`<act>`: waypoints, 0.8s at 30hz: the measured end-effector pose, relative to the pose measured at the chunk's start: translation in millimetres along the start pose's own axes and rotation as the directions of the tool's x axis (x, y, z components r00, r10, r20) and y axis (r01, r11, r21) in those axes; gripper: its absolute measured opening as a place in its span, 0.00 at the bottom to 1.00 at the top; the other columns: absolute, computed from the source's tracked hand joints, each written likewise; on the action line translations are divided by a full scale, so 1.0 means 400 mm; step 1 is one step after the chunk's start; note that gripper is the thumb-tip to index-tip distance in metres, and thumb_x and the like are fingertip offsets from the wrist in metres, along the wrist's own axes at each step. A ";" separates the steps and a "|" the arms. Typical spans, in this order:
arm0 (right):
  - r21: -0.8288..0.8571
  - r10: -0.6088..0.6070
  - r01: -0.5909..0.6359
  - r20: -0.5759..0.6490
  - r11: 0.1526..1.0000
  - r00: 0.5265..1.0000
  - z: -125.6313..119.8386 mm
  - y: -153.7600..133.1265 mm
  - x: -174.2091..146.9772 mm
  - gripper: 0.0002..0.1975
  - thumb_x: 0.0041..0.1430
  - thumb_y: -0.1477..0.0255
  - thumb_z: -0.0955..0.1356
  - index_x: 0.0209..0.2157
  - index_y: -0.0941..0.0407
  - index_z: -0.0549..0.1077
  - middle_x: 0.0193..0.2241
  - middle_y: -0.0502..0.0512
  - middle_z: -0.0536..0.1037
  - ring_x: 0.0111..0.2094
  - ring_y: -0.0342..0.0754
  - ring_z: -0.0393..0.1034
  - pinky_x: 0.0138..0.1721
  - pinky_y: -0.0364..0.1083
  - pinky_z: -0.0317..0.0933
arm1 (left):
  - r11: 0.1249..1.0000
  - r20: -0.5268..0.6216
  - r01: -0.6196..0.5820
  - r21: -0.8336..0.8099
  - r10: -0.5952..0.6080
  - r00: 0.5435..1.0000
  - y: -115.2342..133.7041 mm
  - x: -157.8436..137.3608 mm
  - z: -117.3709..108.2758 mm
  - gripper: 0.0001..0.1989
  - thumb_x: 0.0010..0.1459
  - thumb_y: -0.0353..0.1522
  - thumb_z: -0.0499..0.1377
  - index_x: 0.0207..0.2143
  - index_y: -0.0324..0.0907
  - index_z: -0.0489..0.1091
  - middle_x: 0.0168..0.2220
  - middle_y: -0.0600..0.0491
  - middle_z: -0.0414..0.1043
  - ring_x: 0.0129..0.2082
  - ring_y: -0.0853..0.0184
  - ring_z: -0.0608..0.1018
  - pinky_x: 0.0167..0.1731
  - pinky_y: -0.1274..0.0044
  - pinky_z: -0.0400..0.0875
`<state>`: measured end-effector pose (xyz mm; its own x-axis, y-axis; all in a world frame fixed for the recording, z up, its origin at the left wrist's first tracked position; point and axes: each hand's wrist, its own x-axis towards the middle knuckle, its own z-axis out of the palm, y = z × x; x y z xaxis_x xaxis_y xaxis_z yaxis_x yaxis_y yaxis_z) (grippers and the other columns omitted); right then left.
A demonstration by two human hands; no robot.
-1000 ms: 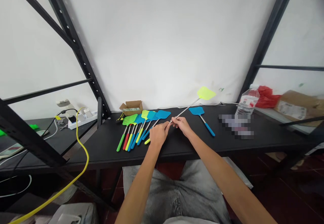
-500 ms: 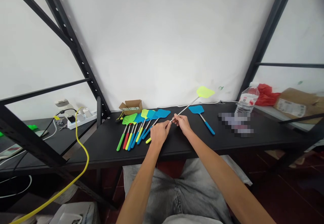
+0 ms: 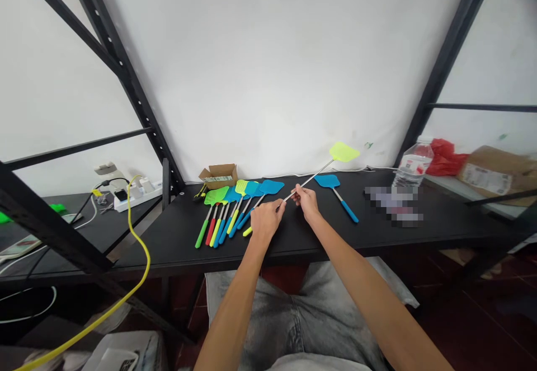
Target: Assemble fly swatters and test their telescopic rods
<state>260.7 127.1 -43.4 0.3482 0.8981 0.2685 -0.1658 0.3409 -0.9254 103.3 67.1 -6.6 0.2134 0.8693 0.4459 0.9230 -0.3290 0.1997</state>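
A yellow fly swatter (image 3: 344, 152) with a thin metal rod slants up to the right over the table, its yellow handle end showing past my left hand. My left hand (image 3: 267, 217) is closed around the lower part of the rod. Farther up, my right hand (image 3: 306, 200) pinches the same rod. To the left lies a row of several fly swatters in green, red, yellow and blue, among them a green swatter (image 3: 217, 195) and a blue swatter (image 3: 272, 187). Another blue swatter (image 3: 348, 212) rests alone to the right of my hands.
A small open cardboard box (image 3: 218, 175) stands behind the row. On the right are a clear plastic bottle (image 3: 413, 164), a pixelated item, a red bag (image 3: 445, 157) and a brown package (image 3: 497, 172). A yellow cable (image 3: 145, 248) and a power strip (image 3: 136, 195) lie left.
My right hand has slid slightly up the rod, so the gap between my two hands is a little wider. The view has shifted slightly. Both hands still hold the yellow fly swatter.
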 end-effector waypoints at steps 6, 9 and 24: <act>0.036 -0.016 0.018 -0.065 0.999 0.998 -0.004 0.005 0.008 0.24 0.50 0.49 0.69 0.22 0.58 0.75 0.19 0.54 0.73 0.20 0.43 0.64 0.18 0.41 0.53 | 1.000 -0.001 0.009 -0.008 -0.009 1.000 -0.005 0.001 0.008 0.22 0.66 0.48 0.44 0.49 0.57 0.74 0.36 0.48 0.78 0.38 0.60 0.78 0.33 0.77 0.59; 0.047 -0.029 0.033 -0.085 0.998 0.996 -0.009 0.009 0.013 0.24 0.50 0.49 0.69 0.23 0.58 0.75 0.18 0.54 0.72 0.20 0.42 0.64 0.18 0.41 0.54 | 1.000 -0.002 -0.005 -0.016 0.005 1.000 -0.005 0.000 0.009 0.22 0.66 0.49 0.44 0.49 0.56 0.74 0.36 0.48 0.78 0.38 0.60 0.78 0.32 0.77 0.58; 0.071 0.002 0.008 -0.141 0.997 0.990 -0.029 0.018 0.039 0.24 0.49 0.48 0.68 0.27 0.56 0.72 0.26 0.57 0.78 0.23 0.44 0.68 0.20 0.42 0.56 | 1.000 0.061 -0.017 0.017 0.016 0.998 -0.018 -0.012 -0.021 0.22 0.66 0.48 0.45 0.50 0.55 0.74 0.39 0.48 0.78 0.39 0.61 0.78 0.33 0.77 0.60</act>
<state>275.6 140.6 -49.0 0.4749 0.8504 0.2263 -0.2276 0.3671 -0.9019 93.1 62.2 -3.0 0.2472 0.8849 0.3947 0.9246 -0.3373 0.1771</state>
